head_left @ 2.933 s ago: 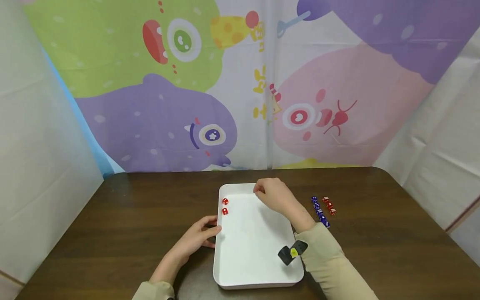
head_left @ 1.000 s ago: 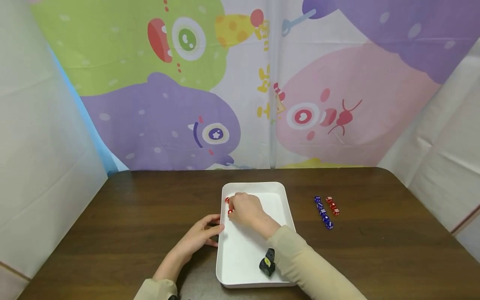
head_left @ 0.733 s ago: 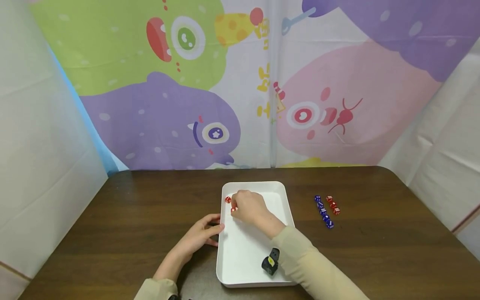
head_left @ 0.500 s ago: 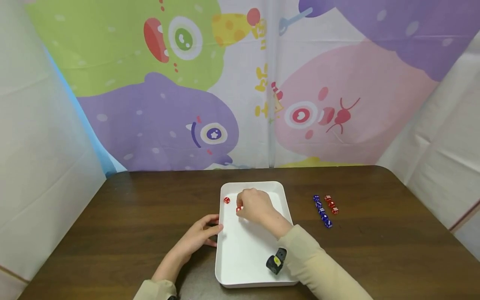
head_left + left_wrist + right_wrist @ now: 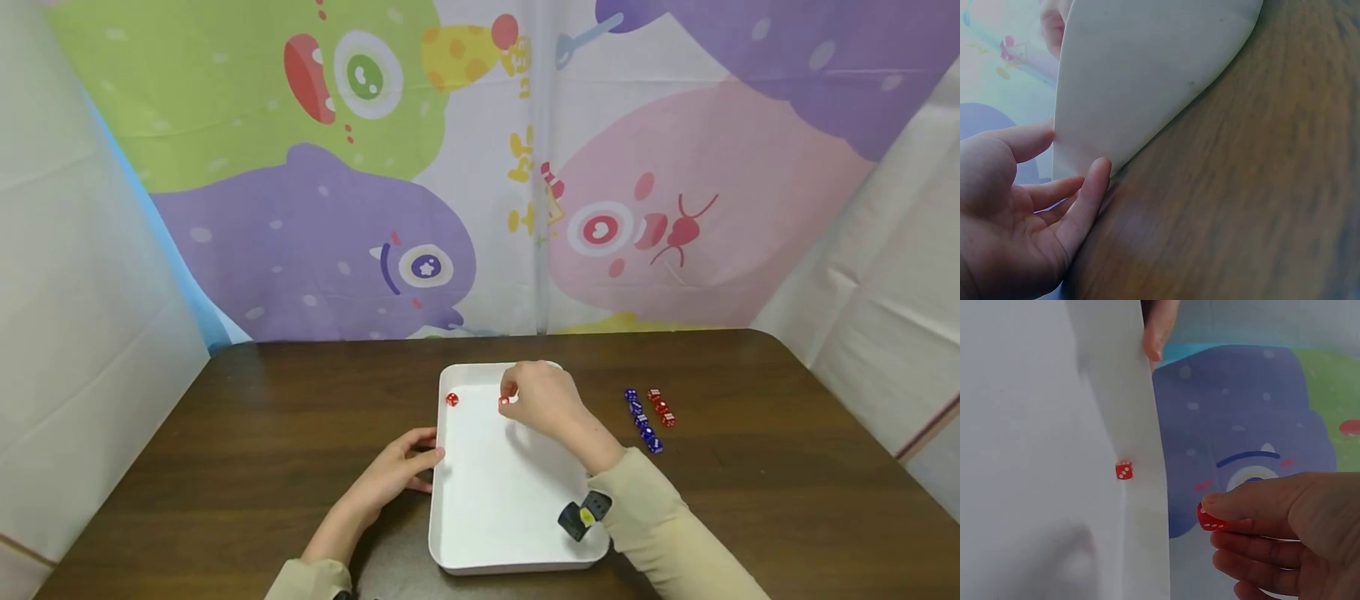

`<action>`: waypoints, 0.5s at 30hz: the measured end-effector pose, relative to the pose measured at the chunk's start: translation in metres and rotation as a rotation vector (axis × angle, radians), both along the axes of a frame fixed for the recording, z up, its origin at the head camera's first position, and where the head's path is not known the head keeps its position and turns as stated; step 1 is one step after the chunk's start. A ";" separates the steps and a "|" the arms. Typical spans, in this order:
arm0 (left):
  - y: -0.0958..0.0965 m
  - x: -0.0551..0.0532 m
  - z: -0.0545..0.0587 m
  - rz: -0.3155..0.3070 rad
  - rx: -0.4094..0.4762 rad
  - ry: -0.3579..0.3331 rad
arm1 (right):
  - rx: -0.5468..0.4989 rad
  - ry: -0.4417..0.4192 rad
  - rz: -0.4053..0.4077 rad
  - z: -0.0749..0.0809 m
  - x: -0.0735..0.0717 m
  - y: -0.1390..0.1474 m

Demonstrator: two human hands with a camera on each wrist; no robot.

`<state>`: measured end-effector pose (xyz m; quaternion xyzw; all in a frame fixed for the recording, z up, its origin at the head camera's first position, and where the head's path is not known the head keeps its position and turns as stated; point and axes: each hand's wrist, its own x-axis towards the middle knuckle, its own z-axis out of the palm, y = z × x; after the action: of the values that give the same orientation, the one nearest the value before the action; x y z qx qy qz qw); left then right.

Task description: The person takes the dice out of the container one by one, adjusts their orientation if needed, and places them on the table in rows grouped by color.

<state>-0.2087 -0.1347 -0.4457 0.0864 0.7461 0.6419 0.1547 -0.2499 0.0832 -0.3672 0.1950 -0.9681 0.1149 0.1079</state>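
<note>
In the head view my right hand [image 5: 547, 404] is over the far part of the white tray [image 5: 510, 508], pinching a red die [image 5: 504, 402] between thumb and fingers. The right wrist view shows this red die [image 5: 1210, 517] at the fingertips, its white pips visible. Another red die [image 5: 452, 400] rests in the tray's far left corner. At the tray's left side is my left hand [image 5: 397, 467], thumb at the rim and the other fingers loosely extended against the outer wall. The left wrist view shows the left hand [image 5: 1029, 212] touching that wall.
Right of the tray, on the brown wooden table [image 5: 300, 433], stand a row of several blue dice [image 5: 642, 421] and a shorter row of red dice [image 5: 662, 407]. A printed cartoon curtain [image 5: 510, 275] hangs behind the table.
My right hand moved left to the nearer of the two red dice in the tray, took it and carried it up and right. The left hand stays at the tray's side.
</note>
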 end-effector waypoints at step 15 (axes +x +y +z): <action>0.001 -0.004 -0.007 0.001 -0.017 0.001 | -0.120 -0.034 -0.058 0.004 0.009 0.041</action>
<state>-0.2126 -0.1342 -0.4526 0.0851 0.7517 0.6355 0.1545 -0.2413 0.1245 -0.3637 0.1583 -0.9663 0.1727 0.1063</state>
